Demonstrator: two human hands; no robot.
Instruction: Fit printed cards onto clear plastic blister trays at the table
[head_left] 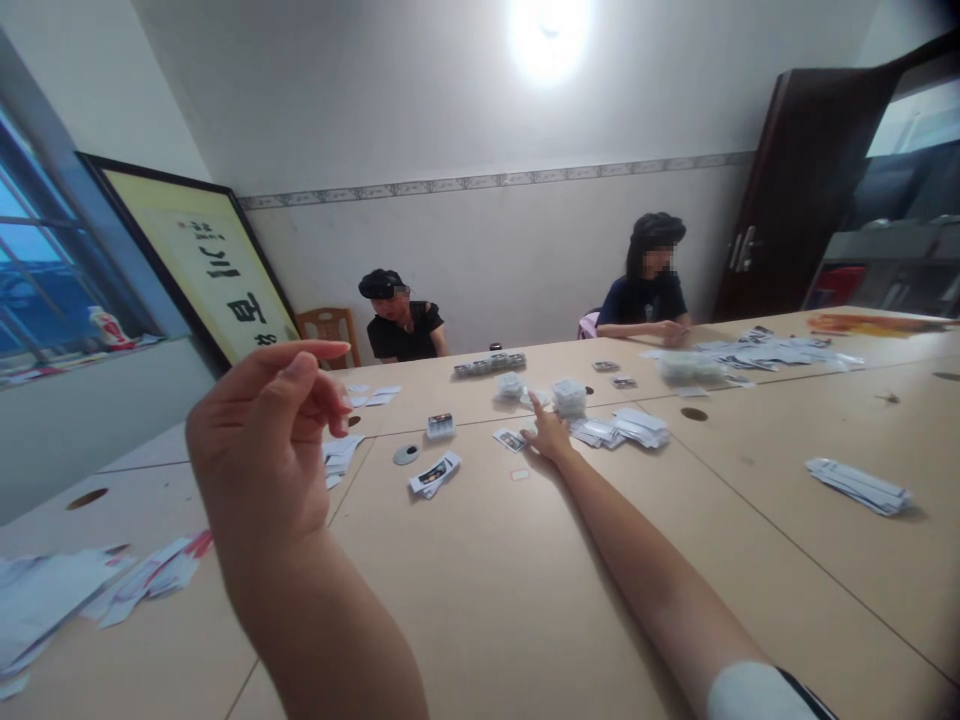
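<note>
Beige table: my right hand rests spread, holding nothing, just right of a small printed card. My left hand hovers well left of that card, loosely curled, empty. Stacked packets right of it look sorted; loose slips far left don't.

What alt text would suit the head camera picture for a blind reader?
The person's right hand reaches far across a beige table, beside a small printed card, while the left hand is raised, fingers loosely curled. One person and another sit opposite among white packet stacks.
</note>
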